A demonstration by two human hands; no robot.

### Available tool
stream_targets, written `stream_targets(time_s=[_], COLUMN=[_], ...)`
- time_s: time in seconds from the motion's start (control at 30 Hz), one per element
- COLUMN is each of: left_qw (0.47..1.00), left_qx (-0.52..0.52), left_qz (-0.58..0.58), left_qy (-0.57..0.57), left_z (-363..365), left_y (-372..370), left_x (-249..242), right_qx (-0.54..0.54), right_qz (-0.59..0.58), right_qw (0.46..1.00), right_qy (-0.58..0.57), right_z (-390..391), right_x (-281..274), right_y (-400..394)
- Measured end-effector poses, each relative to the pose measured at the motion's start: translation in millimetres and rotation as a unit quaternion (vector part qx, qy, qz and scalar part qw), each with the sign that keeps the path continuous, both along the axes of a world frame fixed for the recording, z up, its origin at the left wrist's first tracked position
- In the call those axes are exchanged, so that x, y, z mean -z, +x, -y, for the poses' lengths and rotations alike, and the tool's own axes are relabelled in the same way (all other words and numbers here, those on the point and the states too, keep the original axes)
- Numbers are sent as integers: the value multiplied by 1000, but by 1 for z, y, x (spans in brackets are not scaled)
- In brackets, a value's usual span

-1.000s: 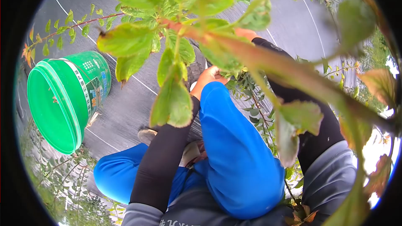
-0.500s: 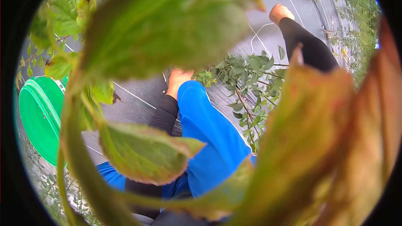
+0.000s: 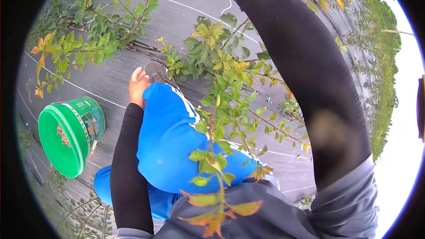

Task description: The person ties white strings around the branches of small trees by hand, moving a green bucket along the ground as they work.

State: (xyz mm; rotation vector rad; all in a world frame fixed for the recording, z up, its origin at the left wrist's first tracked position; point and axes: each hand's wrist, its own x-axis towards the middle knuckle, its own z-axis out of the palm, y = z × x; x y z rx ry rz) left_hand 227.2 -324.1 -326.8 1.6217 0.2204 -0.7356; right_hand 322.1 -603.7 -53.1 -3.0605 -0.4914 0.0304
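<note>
Outdoors on black ground cover, shrub rows around us. Since a second ago the leaves blocking the lens have cleared; our right arm has swung up to 12 o'clock, hand cropped, so we can't tell its grip. Left hand rests loose-fingered and empty by our blue knee. Leafy branch at centre: green, tips reddening. Green bucket at 9 o'clock, tipped.

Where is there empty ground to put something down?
Bare dark ground cloth lies between the green bucket, the left hand and the leafy shrub behind. More lies past the shoe. It is crowded by the blue knee, where branches spread.
</note>
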Motion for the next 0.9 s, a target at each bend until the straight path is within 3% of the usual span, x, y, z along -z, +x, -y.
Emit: stream_targets(time_s=[0.1,0.17,0.23,0.3,0.33,0.37,0.4,0.43,0.5,0.57,0.6,0.63,0.67,0.73,0.8,0.9], left_qw=[996,994,992,987,983,981,978,975,971,967,965,963,961,955,950,939], left_qx=[-85,-100,-115,-136,-151,-162,-170,-180,-193,-205,-210,-219,-224,-243,-257,-281], left_qz=[-4,-19,-48,-80,-92,-100,-111,-119,-128,-137,-142,-149,-153,-160,-170,-193], left_qy=[-28,-31,-30,-33,-39,-43,-45,-47,-53,-57,-61,-58,-58,-55,-48,-43], left_z=[-42,-76,-108,-137,-150,-160,-165,-168,-168,-164,-161,-163,-165,-170,-179,-187], left_y=[-10,-20,-48,-82,-99,-113,-124,-129,-139,-146,-149,-153,-156,-162,-169,-188], left_x=[-25,-28,-37,-45,-49,-52,-55,-57,-61,-62,-63,-64,-63,-64,-68,-66], right_qx=[-63,-57,-97,-162,-141,-36,225,391,579,645,638,588,459,338,173,117], right_qz=[103,123,152,205,248,274,340,275,175,144,138,125,101,117,249,203], right_qw=[964,866,628,379,296,231,173,109,198,478,482,722,880,933,952,970], right_qy=[235,482,757,888,912,933,897,872,771,579,585,343,64,-26,-49,-59], right_z=[-19,1,43,108,141,164,182,187,188,164,171,173,170,167,190,219], right_x=[-86,-118,-113,-60,-13,38,94,141,243,296,306,316,327,269,250,259], right_y=[-143,-238,-318,-383,-409,-426,-432,-429,-436,-424,-411,-403,-392,-348,-288,-218])
